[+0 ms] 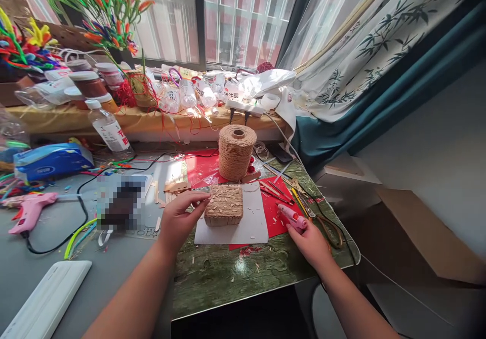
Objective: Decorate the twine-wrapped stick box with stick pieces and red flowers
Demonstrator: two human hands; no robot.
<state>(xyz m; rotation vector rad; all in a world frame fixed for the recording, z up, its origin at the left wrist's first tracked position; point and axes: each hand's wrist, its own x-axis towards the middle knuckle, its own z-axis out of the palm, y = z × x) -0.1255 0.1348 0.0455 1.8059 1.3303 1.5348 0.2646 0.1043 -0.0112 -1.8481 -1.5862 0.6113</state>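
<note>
A small box (224, 205) wrapped in brown twine sits on a white sheet of paper (252, 227), pale chips scattered over its top. At the box's upper left edge is my left hand (181, 218), thumb and index finger brought close together. Whatever lies between those fingertips is too small to make out. My right hand (312, 242) is closed around a pink hot glue gun (292, 216), over red paper (275, 222) to the right of the box. Behind the box stands a large spool of twine (237, 152).
Scissors (329, 230), a yellow craft knife (299, 202) and several pencils lie at the right. Another pink glue gun (32, 210) rests at the left, near a white keyboard-like object (53, 298). A plastic bottle (110, 129) leans by the sill; a power strip (245, 108) sits behind.
</note>
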